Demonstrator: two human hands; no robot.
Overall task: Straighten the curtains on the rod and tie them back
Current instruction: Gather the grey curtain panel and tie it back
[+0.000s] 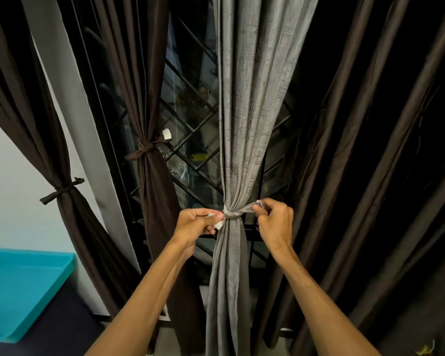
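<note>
Left hand, right hand, each in a pinch on tie around grey curtain.

grille: black bars, diamond lattice, over dark glass, centre | yellow object: small, seen through lattice, kind unclear | wall: pale, left | tray: teal, lower left, below wall | floor: dark, beside tray | scrap: yellow, bottom right corner

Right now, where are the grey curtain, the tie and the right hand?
grey curtain (247,111), head view, on the hanging folds, upper middle.
tie (230,217), head view, on the knot round the gathered curtain.
right hand (276,222), head view, on the back of the hand.
</note>
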